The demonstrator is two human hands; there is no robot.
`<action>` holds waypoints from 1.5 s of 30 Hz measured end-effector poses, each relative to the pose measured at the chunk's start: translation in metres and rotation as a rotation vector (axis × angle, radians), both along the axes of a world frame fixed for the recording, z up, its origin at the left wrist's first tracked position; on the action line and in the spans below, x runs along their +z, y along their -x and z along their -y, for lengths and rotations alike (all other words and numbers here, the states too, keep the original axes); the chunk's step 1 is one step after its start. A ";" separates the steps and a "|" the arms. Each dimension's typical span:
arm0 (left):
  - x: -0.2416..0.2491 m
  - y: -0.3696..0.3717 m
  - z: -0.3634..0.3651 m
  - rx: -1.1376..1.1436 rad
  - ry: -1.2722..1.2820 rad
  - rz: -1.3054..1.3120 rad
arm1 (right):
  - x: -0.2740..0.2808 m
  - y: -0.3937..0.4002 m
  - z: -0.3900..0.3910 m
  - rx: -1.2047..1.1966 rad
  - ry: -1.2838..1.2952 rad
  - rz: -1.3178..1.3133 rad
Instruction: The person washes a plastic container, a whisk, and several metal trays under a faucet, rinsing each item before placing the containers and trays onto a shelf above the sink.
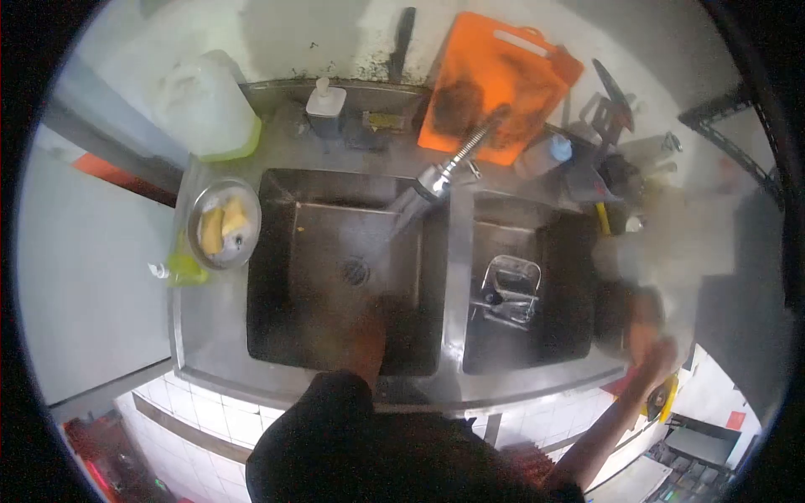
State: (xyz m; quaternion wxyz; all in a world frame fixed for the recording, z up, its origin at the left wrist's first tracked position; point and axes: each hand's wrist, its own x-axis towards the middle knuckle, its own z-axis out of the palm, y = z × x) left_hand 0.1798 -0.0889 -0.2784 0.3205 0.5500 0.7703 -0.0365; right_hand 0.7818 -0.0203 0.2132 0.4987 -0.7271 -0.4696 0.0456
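Observation:
I look down through a fogged lens at a steel double sink. My left hand (366, 337) reaches into the left basin (277, 277) near its front wall, in front of the drain (355, 271); it is blurred and its fingers cannot be made out. My right hand (652, 345) is over the counter to the right of the right basin (562, 277), beside a dark shape (619, 308). Whether it holds anything is unclear. The faucet (444, 172) points over the left basin.
A metal bowl with yellow sponges (222, 222) and a green bottle (184, 268) sit left of the sink. Behind it are a plastic jug (205, 105), soap dispenser (325, 105), orange cutting board (495, 84) and squeeze bottle (545, 155). A metal rack (507, 289) lies in the right basin.

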 end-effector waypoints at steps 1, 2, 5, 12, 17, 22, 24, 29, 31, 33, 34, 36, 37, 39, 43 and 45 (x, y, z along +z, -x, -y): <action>-0.013 -0.001 0.004 0.009 0.001 0.010 | -0.013 0.023 0.016 0.059 0.014 0.075; -0.017 -0.001 0.006 0.007 0.003 0.018 | -0.022 0.048 0.031 0.219 0.033 -0.171; -0.031 0.019 0.008 0.011 -0.020 0.022 | -0.037 0.162 0.056 0.269 0.204 -0.731; -0.060 0.126 -0.052 -0.034 0.014 -0.062 | -0.007 0.418 -0.046 0.541 0.266 -0.616; -0.026 0.130 -0.059 -0.051 -0.144 -0.105 | 0.019 0.540 -0.136 0.852 0.329 -0.716; 0.089 0.150 -0.076 0.120 -0.698 0.019 | -0.045 0.522 -0.175 0.807 0.364 -0.042; 0.222 0.103 -0.106 0.408 -0.666 0.569 | -0.073 0.482 -0.186 0.755 0.285 0.112; 0.391 -0.026 -0.156 0.194 -0.941 0.889 | -0.066 0.386 -0.203 0.796 0.273 0.223; 0.458 -0.071 -0.181 -0.111 -1.295 0.521 | -0.042 0.373 -0.194 0.858 0.198 0.237; 0.478 -0.089 -0.209 -0.375 -1.279 0.107 | -0.035 0.360 -0.189 0.920 0.150 0.152; 0.482 -0.095 -0.221 -0.501 -1.255 -0.104 | -0.041 0.357 -0.189 0.953 0.139 0.058; 0.481 -0.090 -0.246 -0.672 -1.188 -0.102 | -0.054 0.342 -0.182 0.924 0.123 -0.098; 0.480 -0.081 -0.253 -0.758 -1.147 -0.107 | -0.063 0.332 -0.167 0.858 0.119 -0.161; 0.489 -0.063 -0.255 -0.915 -1.041 -0.092 | -0.102 0.316 -0.133 0.649 0.280 -0.439; 0.511 -0.037 -0.256 -1.165 -0.883 -0.086 | -0.157 0.354 -0.017 0.381 0.368 -0.219; 0.519 -0.035 -0.257 -1.241 -0.835 -0.098 | -0.151 0.388 0.041 0.592 0.147 -0.057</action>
